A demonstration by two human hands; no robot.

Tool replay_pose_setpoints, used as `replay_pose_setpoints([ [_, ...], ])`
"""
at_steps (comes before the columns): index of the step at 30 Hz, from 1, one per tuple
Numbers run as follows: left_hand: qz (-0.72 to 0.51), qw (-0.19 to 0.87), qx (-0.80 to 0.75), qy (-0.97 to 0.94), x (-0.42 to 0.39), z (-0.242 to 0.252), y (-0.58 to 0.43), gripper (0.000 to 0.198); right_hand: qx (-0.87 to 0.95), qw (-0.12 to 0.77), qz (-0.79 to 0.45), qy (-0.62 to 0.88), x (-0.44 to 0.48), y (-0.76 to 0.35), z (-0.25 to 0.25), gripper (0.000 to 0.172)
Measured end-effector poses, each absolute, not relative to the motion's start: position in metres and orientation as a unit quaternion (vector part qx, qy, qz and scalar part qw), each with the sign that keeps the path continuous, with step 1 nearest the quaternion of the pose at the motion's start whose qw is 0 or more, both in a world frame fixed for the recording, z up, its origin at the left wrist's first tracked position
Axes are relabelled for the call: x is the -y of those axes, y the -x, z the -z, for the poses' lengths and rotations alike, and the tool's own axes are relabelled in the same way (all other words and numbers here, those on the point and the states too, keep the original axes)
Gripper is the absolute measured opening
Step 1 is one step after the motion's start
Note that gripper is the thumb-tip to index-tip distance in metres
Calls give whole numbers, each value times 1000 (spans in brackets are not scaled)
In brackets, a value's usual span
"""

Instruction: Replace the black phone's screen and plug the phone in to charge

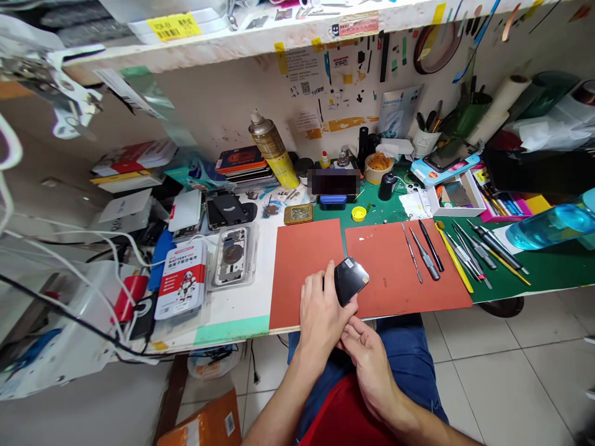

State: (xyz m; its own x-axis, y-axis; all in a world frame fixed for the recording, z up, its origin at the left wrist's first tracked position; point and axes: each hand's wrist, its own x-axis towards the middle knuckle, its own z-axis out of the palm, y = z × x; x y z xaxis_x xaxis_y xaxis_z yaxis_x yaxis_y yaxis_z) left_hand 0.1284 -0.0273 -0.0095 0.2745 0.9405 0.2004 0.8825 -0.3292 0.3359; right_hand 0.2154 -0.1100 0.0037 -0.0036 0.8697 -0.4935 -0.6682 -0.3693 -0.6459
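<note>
A dark, glossy phone-like panel [352, 280] with a small pale label and an orange spot is held tilted over the near edge of the red-brown mats [304, 260]. My left hand [323, 310] grips its left side, fingers wrapped along the edge and thumb beneath. Just below it, my right hand [367, 353] has its fingertips pinched together against the lower end of the panel, by my left thumb. Whatever lies between those right fingertips is too small to make out.
To the right lie tweezers [467, 254], a yellow brush [454, 257] and a blue bottle [551, 226]. An opened phone [232, 255] in a clear tray and a battery box [182, 280] are at left. A spray can [274, 148] stands behind; a shelf [223, 46] overhangs.
</note>
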Motion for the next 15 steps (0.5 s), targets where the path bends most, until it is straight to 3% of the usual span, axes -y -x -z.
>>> replay_pose_setpoints([
  [6, -180, 82, -579, -791, 27, 10, -129, 83, 98, 552, -711, 424, 109, -215, -2, 35],
  [15, -180, 114, -608, -765, 24, 6, -134, 82, 70, 534, -747, 390, 105, -222, -10, 45],
])
